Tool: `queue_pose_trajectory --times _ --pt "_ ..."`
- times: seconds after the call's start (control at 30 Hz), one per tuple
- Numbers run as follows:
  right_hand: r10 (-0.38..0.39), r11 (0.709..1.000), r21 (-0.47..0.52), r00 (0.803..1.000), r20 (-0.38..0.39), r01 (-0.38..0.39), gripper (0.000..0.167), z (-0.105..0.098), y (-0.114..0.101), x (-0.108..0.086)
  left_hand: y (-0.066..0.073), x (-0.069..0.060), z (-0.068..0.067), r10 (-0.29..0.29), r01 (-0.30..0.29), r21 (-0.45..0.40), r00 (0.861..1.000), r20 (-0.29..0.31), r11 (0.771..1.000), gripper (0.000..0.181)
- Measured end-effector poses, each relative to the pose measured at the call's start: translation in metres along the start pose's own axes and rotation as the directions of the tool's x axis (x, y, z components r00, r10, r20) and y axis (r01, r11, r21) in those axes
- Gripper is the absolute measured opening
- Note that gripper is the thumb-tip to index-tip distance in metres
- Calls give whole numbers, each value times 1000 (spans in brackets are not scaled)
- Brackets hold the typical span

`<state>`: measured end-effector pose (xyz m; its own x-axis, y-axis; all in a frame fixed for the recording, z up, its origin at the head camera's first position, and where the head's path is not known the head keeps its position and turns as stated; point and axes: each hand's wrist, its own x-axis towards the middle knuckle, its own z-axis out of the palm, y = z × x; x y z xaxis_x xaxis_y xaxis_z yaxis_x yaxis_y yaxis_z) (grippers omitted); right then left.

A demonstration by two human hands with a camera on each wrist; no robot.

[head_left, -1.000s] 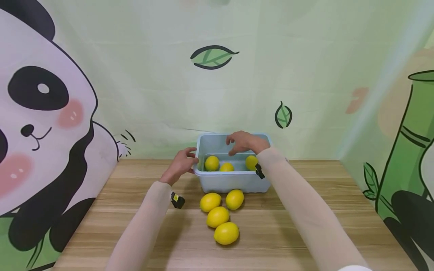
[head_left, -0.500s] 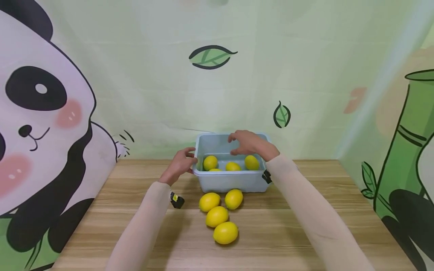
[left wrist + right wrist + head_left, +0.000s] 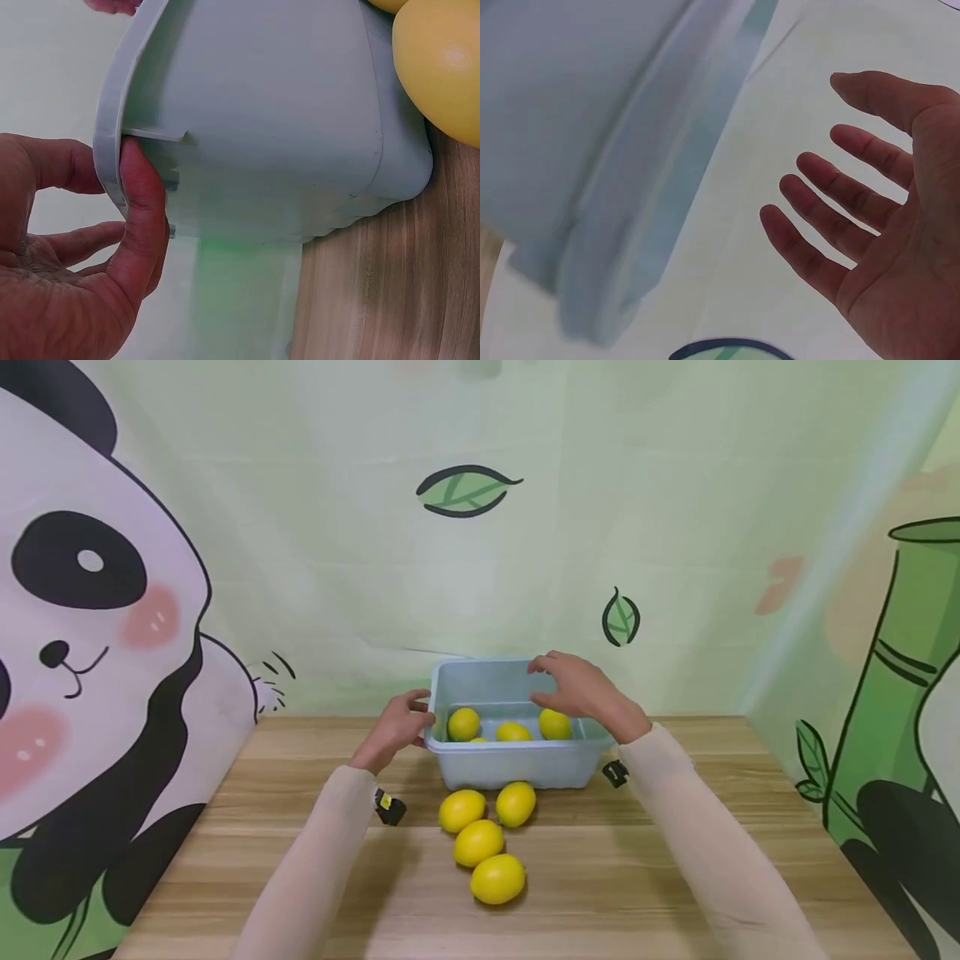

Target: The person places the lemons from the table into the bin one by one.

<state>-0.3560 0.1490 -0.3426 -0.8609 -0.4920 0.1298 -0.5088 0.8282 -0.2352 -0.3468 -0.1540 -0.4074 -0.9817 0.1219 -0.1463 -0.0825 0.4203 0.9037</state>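
A light blue plastic bin stands on the table with several yellow lemons inside. My left hand holds the bin's left end; in the left wrist view, its fingers bend around the rim. Over the bin's right end hovers my right hand, fingers loosely spread. The right wrist view shows that right hand holding nothing, apart from the blurred bin rim. In front of the bin lie several more lemons, close together on the wood.
The wood-grain table ends at a pale green backdrop right behind the bin. A panda print covers the left side. Small black cameras sit on both wrists.
My right hand has moved to the right, from over the bin's middle toward its right end. Inside, a middle lemon has shifted right and another shows behind the front rim. My left hand stays put.
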Motion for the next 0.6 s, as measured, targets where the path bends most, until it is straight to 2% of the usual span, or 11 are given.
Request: queue_pose_trajectory --times 0.33,0.6 --pt "56 998 -3 997 -61 -57 45 -3 20 -31 -3 1 3 -1 1 -2 1000 4 1000 62" --pt "111 994 26 984 -141 -108 45 -1 40 -51 -4 1 2 -2 2 -12 1000 2 1000 61"
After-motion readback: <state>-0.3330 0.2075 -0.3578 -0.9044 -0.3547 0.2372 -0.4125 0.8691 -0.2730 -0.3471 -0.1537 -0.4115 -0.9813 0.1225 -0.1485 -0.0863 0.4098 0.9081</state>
